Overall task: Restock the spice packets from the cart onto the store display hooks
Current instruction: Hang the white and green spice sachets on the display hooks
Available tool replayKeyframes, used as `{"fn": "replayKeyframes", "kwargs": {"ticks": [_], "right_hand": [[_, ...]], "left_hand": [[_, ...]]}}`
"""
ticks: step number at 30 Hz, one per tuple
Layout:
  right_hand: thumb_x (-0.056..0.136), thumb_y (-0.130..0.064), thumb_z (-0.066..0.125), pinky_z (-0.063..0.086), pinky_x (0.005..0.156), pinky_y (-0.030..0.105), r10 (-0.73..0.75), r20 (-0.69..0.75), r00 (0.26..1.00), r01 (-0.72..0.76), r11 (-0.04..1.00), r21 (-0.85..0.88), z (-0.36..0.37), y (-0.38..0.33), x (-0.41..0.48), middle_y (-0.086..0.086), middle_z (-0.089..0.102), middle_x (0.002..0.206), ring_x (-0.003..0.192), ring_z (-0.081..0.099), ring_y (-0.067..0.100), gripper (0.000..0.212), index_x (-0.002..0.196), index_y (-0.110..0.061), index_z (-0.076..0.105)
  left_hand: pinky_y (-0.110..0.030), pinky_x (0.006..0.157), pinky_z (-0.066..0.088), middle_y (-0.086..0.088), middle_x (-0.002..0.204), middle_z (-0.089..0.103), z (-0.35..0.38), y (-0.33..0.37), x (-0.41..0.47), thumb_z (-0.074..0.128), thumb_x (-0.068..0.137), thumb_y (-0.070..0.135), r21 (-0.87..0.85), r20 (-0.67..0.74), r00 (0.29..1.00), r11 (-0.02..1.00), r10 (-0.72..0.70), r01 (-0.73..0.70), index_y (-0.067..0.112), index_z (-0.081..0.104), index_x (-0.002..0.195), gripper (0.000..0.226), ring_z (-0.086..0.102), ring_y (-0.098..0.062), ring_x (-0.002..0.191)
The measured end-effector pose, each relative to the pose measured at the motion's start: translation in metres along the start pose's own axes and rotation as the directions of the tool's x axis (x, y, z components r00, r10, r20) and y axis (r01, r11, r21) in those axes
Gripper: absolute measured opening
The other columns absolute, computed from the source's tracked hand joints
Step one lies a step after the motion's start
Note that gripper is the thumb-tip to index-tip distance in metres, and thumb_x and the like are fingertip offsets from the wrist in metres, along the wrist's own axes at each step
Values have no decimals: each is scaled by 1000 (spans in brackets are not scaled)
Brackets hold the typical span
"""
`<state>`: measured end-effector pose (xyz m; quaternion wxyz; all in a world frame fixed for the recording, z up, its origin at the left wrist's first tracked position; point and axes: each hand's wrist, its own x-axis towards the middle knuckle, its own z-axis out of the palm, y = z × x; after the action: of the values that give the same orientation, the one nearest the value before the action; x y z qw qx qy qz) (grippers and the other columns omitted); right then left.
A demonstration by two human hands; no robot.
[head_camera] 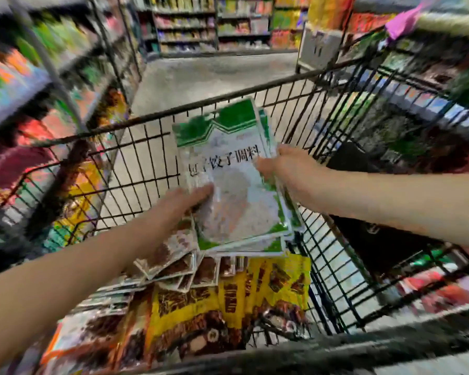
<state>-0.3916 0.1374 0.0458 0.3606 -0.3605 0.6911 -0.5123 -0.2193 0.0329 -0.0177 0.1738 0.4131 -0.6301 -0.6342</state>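
Nearest me, the cart (pixel 336 345) holds yellow packets (pixel 255 288) at 6 o'clock, and over them left hand (pixel 186 203) and right hand (pixel 284 169), fingers curled, pinch a green-white spice stack (pixel 228 185) at centre, with grey floor (pixel 201 74) and blurred shelves (pixel 214 23) at 12.

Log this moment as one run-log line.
stage: pickup | left hand: grips green-and-white packet stack, lower left | right hand: pinches its right edge | stack: held above yellow packets in cart
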Motion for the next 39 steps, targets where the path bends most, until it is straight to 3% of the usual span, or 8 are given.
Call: {"fn": "replayKeyframes", "kwargs": {"ticks": [4,9,17,20,26,29,35,39], "right_hand": [[92,-18,57,46,95,34,-34,11,999,33,997,68,28,-33,-22,10,59,123,109,57,26,36,126,-7,53],[97,-15,51,41,73,28,-131,60,990,122,983,135,53,-71,-52,7,58,95,74,52,17,24,118,-7,57],[74,-37,74,46,97,57,-256,192,947,159,898,411,137,-133,-105,14,49,141,122,53,34,78,140,-11,43],[42,-56,79,44,100,56,-284,295,912,131,885,446,185,-144,-118,6,52,138,120,55,29,107,136,-18,46],[92,-26,59,56,79,33,-348,484,803,118,889,442,245,-159,-225,13,63,102,92,64,18,20,96,-7,56],[94,-3,39,26,38,16,-364,525,770,102,882,461,271,-156,-267,1,30,59,38,33,4,35,62,-14,31],[92,-4,43,15,53,29,-373,632,679,34,876,480,318,-149,-336,-1,16,61,49,16,12,40,63,-18,19],[94,-13,54,36,69,27,-333,702,629,-55,882,468,341,-140,-358,7,39,64,71,26,7,36,63,-9,38]], "left_hand": [[-44,94,50,-4,123,64,-23,14,-38,78,26,79,-78,-207,977,994,59,-76,16,51,133,127,63,-25,106],[-46,94,52,-7,111,68,-46,39,-96,83,32,70,-143,-367,904,947,218,-287,10,55,127,115,67,-25,98],[-19,78,55,4,96,68,-95,71,-218,73,78,48,123,-663,603,859,444,-497,17,60,110,46,65,-15,86],[-38,87,55,0,97,73,-115,67,-278,73,71,47,238,-719,499,847,483,-476,23,66,102,41,68,-21,92],[-7,60,44,14,81,61,-136,26,-389,61,93,23,453,-829,198,836,523,-311,29,57,91,8,58,-1,71],[-15,66,41,12,90,63,-143,-2,-442,61,93,25,478,-859,87,851,504,-216,23,58,109,16,57,-6,80],[-16,58,40,6,88,60,-141,-39,-513,63,91,25,395,-919,-73,901,388,-178,18,54,105,18,54,-9,75],[-43,87,54,-2,100,70,-146,-50,-551,75,64,47,285,-958,-60,930,279,-231,24,64,105,49,66,-25,94]]}}
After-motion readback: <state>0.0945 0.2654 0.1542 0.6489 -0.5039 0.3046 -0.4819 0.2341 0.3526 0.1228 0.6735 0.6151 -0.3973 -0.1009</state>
